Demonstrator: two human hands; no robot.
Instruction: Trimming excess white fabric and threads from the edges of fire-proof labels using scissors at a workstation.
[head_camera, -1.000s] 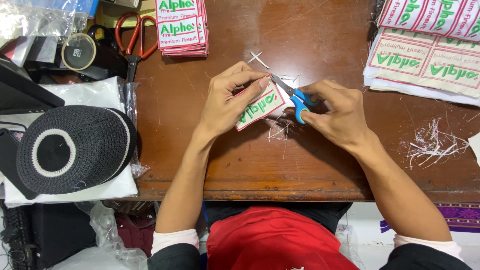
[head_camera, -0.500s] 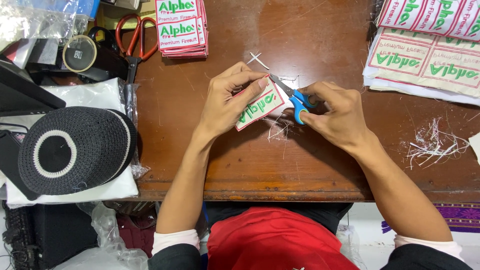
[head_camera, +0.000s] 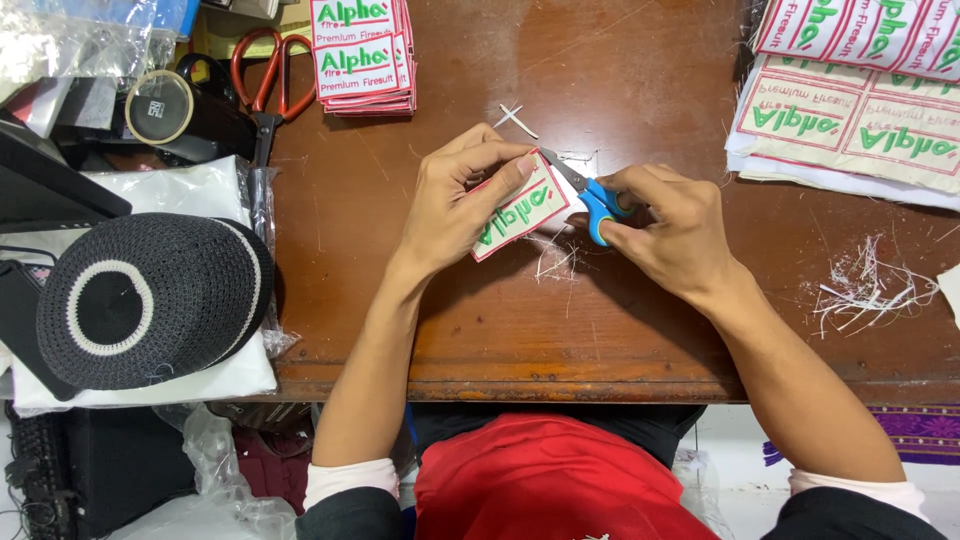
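Observation:
My left hand (head_camera: 462, 200) pinches a white embroidered patch (head_camera: 528, 208) with a red border and green lettering, holding it just above the brown wooden table (head_camera: 640, 90). My right hand (head_camera: 672, 228) grips small blue-handled scissors (head_camera: 590, 196), whose blades point up-left at the patch's top edge. Thin white offcuts (head_camera: 556, 262) lie on the table below the patch.
A stack of finished patches (head_camera: 362, 52) and red-handled scissors (head_camera: 262, 72) lie at the top left. Uncut patch sheets (head_camera: 850, 112) fill the top right, with a pile of trimmings (head_camera: 866, 288) below. A black-and-white knitted cap (head_camera: 150, 300) rests on white cloth at left.

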